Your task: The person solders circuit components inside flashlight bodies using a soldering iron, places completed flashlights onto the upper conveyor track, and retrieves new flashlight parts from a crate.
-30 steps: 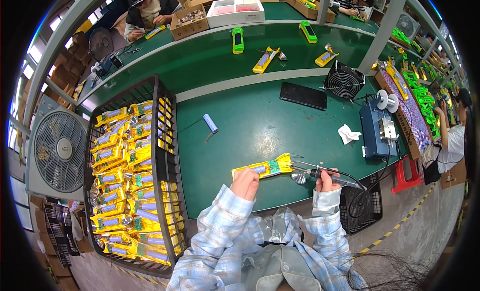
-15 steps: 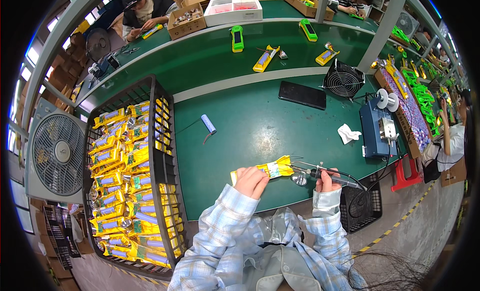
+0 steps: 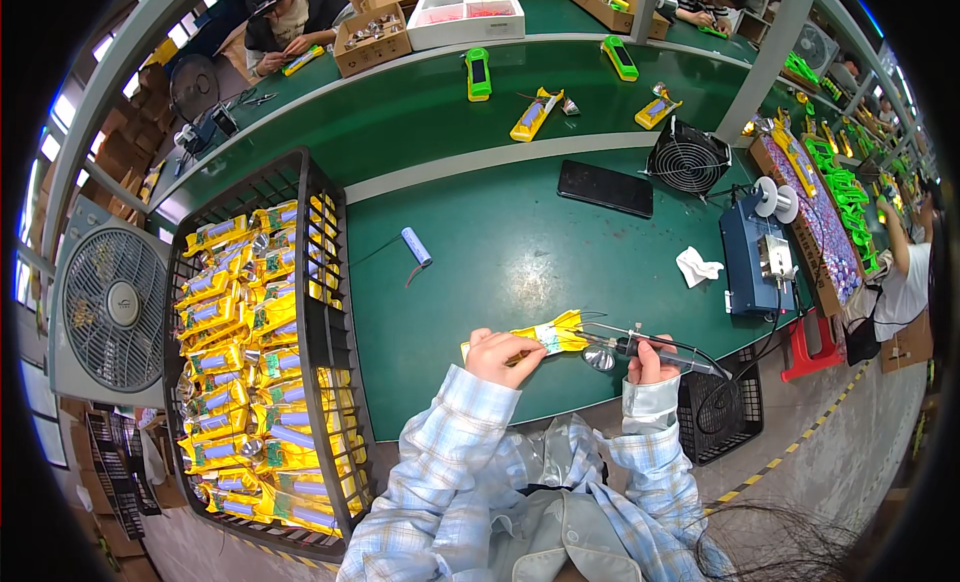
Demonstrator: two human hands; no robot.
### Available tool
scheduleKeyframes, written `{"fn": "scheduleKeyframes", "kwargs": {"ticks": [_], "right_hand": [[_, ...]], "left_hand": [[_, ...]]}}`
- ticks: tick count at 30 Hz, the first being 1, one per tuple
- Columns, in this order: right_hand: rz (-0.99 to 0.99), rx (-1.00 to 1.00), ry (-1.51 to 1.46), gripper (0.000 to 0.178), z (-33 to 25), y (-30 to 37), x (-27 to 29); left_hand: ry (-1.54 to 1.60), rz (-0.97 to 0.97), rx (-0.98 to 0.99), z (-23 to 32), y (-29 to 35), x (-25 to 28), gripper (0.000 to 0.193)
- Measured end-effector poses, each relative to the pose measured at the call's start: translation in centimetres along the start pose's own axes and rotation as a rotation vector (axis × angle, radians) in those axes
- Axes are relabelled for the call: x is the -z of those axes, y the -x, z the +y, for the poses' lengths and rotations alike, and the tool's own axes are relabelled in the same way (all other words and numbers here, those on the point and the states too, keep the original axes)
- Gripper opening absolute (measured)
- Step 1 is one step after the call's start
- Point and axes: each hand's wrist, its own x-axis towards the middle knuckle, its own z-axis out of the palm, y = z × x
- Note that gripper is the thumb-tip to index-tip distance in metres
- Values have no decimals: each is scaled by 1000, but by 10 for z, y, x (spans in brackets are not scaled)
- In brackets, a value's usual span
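Observation:
My left hand (image 3: pixel 503 358) is closed over the near end of a yellow plastic lamp casing (image 3: pixel 568 325), thumb and fingertips pinched together on its lower side. A pale part lies in the casing, and thin wires stick out at its right end. A round silver reflector (image 3: pixel 599 358) hangs beside that end. In my right hand (image 3: pixel 652 362) is a soldering iron (image 3: pixel 692 361) with a thin metal feed tube and a black cable. Its tip points left, close to the casing's wired end; whether it touches cannot be made out.
A black crate (image 3: pixel 318 312) full of yellow casings stands at left. On the green bench (image 3: pixel 480 242) are a blue battery cell (image 3: pixel 416 247), black phone (image 3: pixel 605 189), small fan (image 3: pixel 688 158), white tissue (image 3: pixel 697 267) and blue solder-feeding unit (image 3: pixel 752 257). Several lamps lie on the raised strip behind.
My left hand has shifted its fingers: the fingertips now pinch together at the casing's lower side. My right hand and the soldering iron have moved slightly left.

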Motion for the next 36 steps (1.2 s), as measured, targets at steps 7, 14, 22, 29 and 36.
{"fn": "scheduleKeyframes", "kwargs": {"ticks": [7, 14, 22, 29, 36], "right_hand": [[-4, -26, 17, 9, -3, 1, 0], [5, 16, 17, 9, -2, 2, -6], [-50, 1, 90, 12, -2, 3, -4], [-105, 43, 107, 11, 1, 3, -3], [-145, 38, 68, 6, 4, 3, 1]], "left_hand": [[-95, -28, -84, 6, -1, 2, 6], [-265, -51, -155, 14, -3, 3, 6], [-302, -62, -64, 15, -5, 2, 9], [-317, -125, -19, 19, -9, 5, 11], [-294, -133, 16, 19, -10, 4, 12]]}}
